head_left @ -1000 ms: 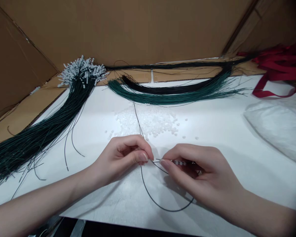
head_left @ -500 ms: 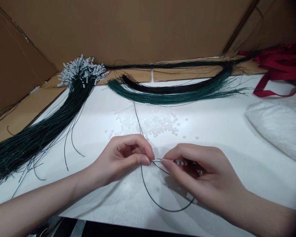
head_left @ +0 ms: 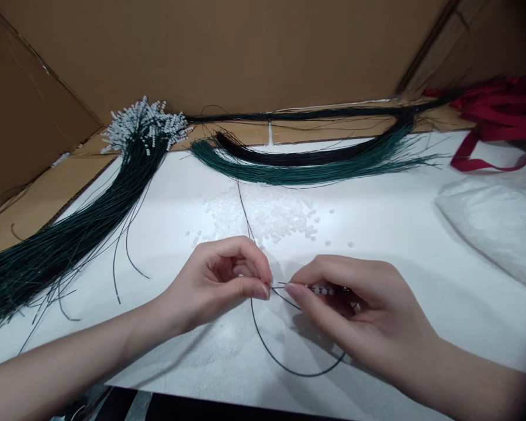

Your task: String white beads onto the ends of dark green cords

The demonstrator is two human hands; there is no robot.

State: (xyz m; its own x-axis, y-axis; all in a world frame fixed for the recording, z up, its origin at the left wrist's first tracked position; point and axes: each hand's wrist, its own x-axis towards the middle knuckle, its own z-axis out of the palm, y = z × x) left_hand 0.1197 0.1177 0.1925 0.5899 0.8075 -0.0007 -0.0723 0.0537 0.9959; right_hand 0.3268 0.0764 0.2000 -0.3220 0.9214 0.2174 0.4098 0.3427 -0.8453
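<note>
My left hand (head_left: pixel 228 278) is closed in a pinch, thumb against forefinger, on a thin dark wire (head_left: pixel 284 299). Whether a bead also sits between those fingertips is too small to tell. Just to the right, my right hand (head_left: pixel 355 310) pinches the same kind of wire, and a short row of clear white beads (head_left: pixel 322 290) shows under its curled fingers. A wire end sticks out between the two pinches. Below them the wire hangs in a loop (head_left: pixel 298 374). Loose clear beads (head_left: pixel 263 213) lie spread on the white board beyond my hands.
At left lies a thick bundle of dark green wires (head_left: pixel 114 199) with white beaded tips (head_left: pixel 146 126). More green and black wires (head_left: pixel 307 169) lie along the back. Red ribbon (head_left: pixel 499 128) and a clear plastic bag (head_left: pixel 499 216) are at right. Cardboard walls (head_left: pixel 263 52) enclose the board.
My left hand's fingertips have shifted very slightly left, away from the right hand. The right hand keeps its place and its pinch.
</note>
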